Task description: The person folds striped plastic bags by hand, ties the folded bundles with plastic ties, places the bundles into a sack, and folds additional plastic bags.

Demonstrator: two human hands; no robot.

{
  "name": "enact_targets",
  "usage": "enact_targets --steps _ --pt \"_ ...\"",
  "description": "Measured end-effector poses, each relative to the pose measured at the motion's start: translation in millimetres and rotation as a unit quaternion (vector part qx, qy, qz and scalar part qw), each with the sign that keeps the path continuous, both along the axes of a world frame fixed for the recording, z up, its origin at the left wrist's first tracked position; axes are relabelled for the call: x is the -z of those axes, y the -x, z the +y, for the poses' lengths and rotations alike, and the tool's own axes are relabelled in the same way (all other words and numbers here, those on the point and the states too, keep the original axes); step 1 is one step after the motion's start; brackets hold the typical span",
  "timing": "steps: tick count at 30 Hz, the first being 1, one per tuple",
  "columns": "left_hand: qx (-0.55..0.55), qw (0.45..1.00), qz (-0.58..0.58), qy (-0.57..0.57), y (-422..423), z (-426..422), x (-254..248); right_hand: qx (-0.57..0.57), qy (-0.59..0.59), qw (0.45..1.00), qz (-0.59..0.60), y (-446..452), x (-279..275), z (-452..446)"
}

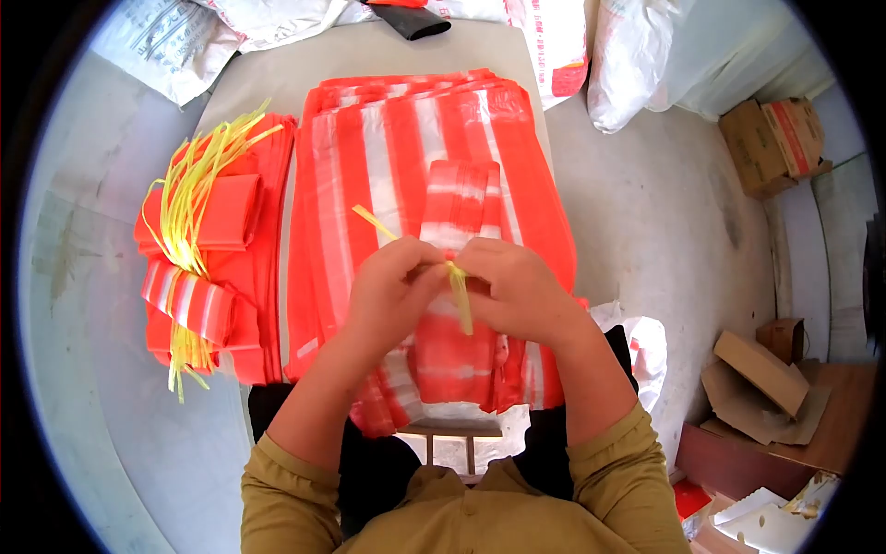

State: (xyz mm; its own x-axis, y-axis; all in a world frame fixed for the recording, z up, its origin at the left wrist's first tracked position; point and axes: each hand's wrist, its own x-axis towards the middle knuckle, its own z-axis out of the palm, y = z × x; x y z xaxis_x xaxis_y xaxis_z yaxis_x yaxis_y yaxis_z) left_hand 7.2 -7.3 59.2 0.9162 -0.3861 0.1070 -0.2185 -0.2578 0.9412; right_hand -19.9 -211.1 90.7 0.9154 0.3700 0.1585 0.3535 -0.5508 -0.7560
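Note:
A folded bundle of red-and-white striped plastic bags (457, 198) lies on a wide stack of the same striped bags (341, 185). Round the bundle's middle runs a yellow plastic tie strip (461, 300), one end hanging toward me and another poking out at the upper left. My left hand (397, 286) pinches the strip from the left, its fingertips at the crossing point. From the right, my right hand (512, 286) closes on the strip at the same spot, fingertips nearly touching the left ones. Whether a knot is formed there is hidden by the fingers.
Left of the stack, red folded bags (249, 277) carry a bunch of yellow strips (189, 203) and a small striped roll (189, 303). White printed sacks (166, 46) line the back. A black object (411, 23) lies at the table's far edge. Cardboard boxes (771, 143) stand at right.

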Motion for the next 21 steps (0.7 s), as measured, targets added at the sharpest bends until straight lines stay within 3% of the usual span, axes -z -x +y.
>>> enact_targets --steps 7,9,13,21 --pt "0.006 1.000 -0.014 0.004 -6 8 -5 0.078 0.058 0.970 -0.222 1 21 4" --pt "-0.007 0.997 -0.031 -0.069 -7 12 -8 0.081 0.087 0.959 -0.257 5 20 0" --pt "-0.013 0.981 -0.096 -0.167 -12 16 -5 0.065 0.133 0.960 -0.237 13 26 -12" --pt "-0.060 0.955 -0.173 -0.232 -8 15 -3 0.070 0.165 0.958 -0.226 14 33 -18"
